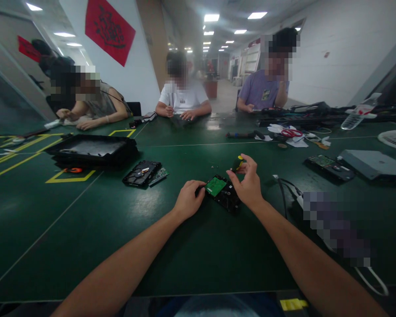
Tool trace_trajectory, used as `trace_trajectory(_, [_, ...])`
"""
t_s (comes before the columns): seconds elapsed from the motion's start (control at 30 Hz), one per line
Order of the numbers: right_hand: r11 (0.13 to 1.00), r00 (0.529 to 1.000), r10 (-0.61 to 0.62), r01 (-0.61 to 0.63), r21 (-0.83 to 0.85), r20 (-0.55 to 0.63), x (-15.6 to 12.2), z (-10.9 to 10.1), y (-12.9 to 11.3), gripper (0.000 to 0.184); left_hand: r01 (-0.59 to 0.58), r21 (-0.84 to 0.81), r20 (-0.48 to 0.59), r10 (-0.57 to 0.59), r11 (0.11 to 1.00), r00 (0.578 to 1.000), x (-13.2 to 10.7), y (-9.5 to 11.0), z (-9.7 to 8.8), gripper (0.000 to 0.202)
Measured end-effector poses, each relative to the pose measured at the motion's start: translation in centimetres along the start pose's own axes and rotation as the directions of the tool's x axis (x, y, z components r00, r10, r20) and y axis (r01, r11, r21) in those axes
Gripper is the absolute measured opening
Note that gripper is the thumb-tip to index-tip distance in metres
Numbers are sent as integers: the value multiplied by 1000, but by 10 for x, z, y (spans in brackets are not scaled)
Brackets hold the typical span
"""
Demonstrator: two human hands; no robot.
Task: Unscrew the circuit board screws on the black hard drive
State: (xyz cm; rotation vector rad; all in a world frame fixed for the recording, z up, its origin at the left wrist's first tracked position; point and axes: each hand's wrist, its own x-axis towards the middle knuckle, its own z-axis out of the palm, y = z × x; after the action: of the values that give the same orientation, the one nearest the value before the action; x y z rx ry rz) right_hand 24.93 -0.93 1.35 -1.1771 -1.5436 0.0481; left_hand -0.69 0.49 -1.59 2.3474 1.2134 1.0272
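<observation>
Across a green bench (135, 259), three people (184, 99) sit in a long office with white light. On the near part of the bench lies the drive (231, 199), flat, with its green board (215, 186) facing up. It is between the two hands, and its long axis goes aslant, from far left to near right. From the left hand (189, 199) the drive lies directly to the right; this hand is the nearer one, half curled, its fingertips touching the left end. Whether it also pinches the drive, I cannot tell. From the right hand (250, 184) the drive lies to the left and a little toward the near side; the hand partly covers its right end. Thumb and fingers of this hand are closed around what seems a screwdriver (239, 163), yellow and dark, above the far edge of the drive. Its tip cannot be made out.
</observation>
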Motion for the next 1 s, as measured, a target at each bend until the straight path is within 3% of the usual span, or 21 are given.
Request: trace_trajectory(1.0, [998, 999, -13, 14, -57, 29, 1, -2, -8, 71, -11, 8, 3, 11, 1000, 1000, -2, -4, 1, 24])
